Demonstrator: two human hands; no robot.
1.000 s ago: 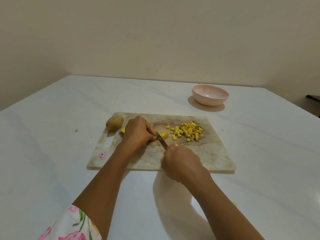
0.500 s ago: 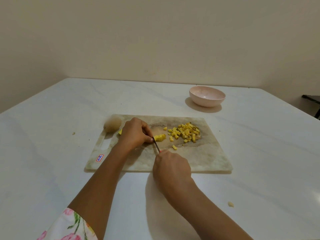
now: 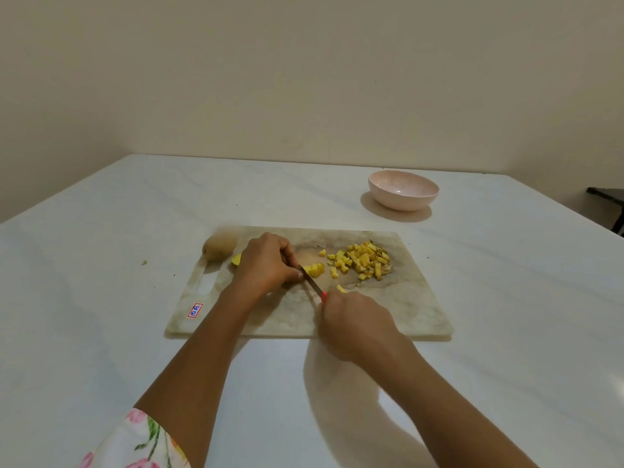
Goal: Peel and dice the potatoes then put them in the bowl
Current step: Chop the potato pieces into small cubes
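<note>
On the marbled cutting board my left hand curls over a peeled yellow potato piece and holds it down. My right hand grips the orange handle of a small knife, whose blade lies against the piece right beside my left fingertips. A heap of yellow diced potato sits on the board's right half. One whole unpeeled potato lies at the board's far left corner. A pale pink bowl stands on the table behind the board, with nothing seen inside.
A white table carries everything. A small yellow offcut peeks out left of my left hand, and a crumb lies on the table left of the board. Dark furniture shows at the right edge.
The knife has shifted slightly along the potato piece between cuts. Both hands stay on the board. The camera view has swayed a little.
</note>
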